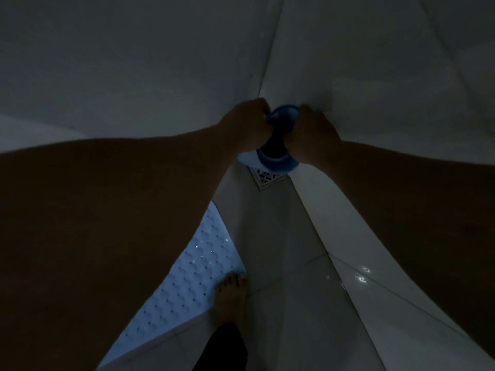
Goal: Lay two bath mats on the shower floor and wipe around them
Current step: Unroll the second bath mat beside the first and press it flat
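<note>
Left hand (247,124) and right hand (312,132) both grip a blue cloth (278,140) at centre, above the floor drain (267,178); pale bath mat (187,277) lies at 7 o'clock.

No text, label, brand, number or sign can be read anywhere — the picture is too dim.
</note>
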